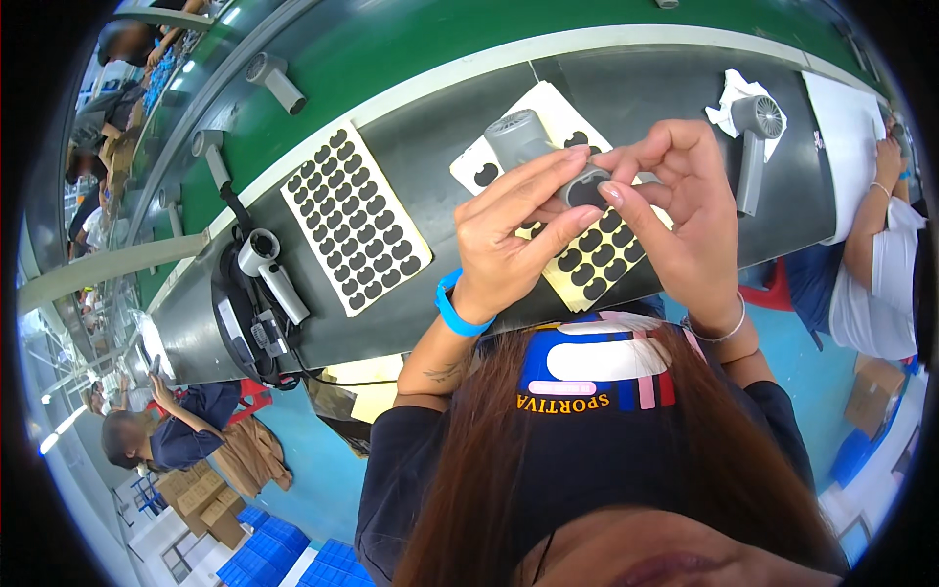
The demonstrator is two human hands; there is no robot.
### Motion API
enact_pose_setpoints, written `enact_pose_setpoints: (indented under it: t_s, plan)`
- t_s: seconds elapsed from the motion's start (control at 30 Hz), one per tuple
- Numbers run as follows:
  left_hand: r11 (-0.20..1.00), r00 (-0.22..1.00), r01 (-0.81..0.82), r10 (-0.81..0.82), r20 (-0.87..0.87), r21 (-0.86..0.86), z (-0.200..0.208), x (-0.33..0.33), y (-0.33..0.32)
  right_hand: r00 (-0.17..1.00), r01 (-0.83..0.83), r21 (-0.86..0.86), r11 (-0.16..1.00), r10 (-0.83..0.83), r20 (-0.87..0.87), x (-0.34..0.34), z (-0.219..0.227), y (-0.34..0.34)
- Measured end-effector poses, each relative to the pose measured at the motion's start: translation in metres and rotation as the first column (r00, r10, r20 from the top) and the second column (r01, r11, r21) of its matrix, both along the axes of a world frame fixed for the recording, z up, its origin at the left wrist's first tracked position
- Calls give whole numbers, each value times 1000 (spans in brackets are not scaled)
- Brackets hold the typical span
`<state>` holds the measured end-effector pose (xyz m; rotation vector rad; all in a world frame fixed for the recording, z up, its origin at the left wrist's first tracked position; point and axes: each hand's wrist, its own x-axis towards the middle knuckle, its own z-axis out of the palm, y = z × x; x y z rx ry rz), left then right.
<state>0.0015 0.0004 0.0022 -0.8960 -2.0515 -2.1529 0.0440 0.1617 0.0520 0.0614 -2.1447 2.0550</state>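
A small grey handheld fan (533, 147) sits near the centre of the frame, slightly above the middle, held up over a dark grey workbench (430, 127). Its round grille head points toward the upper left, and its lower end is hidden among fingers. The left hand (514, 230), with a blue band at the wrist, wraps around the fan from below, fingers closed on its body. The right hand (685, 210), wearing a thin bracelet, pinches narrowly at the fan's near end, where a dark oval sticker (585, 192) appears to sit under the fingertips.

Directly beneath the hands lies a cream backing sheet (587, 264) partly filled with rows of dark oval stickers. A second, fuller sheet (354, 220) lies to the left of centre. Further left, a white and grey fan (269, 264) rests by black tooling. Another grey fan (755, 147) stands at the upper right on white paper. A green conveyor belt (411, 49) runs across the top. A co-worker's arm (875, 210) reaches in at the right edge.

Judging from the grip, the sticker could go on crooked or creased if the pinching fingers slide, and the fan could twist in the left hand since only its body is held.
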Motion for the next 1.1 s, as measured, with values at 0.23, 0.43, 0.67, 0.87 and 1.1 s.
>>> enact_pose_setpoints:
  t_s: [0.23,0.43,0.67,0.87,1.1]
  plan:
    - [999,1000,-28,28,-8,18,-1,0,1,999,37,99,994,-34,-26,2,0,-5]
    - [999,999,-32,32,-30,1,1,0,0,992,90,132,987,-77,-102,4,-4,-9]
    - [1000,999,-28,27,-32,-5,2,-1,-2,960,126,199,972,-68,-272,5,-10,-9]
    - [1000,1000,6,-7,-14,-3,1,-1,-4,965,153,219,964,-97,-244,2,-10,-11]
    - [1000,999,19,-19,-33,-5,-1,-2,-5,971,158,233,959,-108,-215,3,-7,-12]
